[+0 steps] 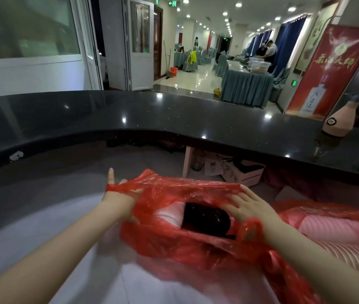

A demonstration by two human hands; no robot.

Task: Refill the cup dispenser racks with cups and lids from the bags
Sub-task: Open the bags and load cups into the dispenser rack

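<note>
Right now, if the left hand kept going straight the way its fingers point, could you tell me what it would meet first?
Probably the edge of the black counter. The left hand, with a handle of the red bag looped over it, points up and away across the grey surface, with nothing visible between. Depth is unclear, so it might pass underneath the overhang.

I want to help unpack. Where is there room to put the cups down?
Bare grey worktop lies left of the red bag, below the black counter, which is bare too up to the pink bottle. The right is crowded: a second red bag of cups.
</note>
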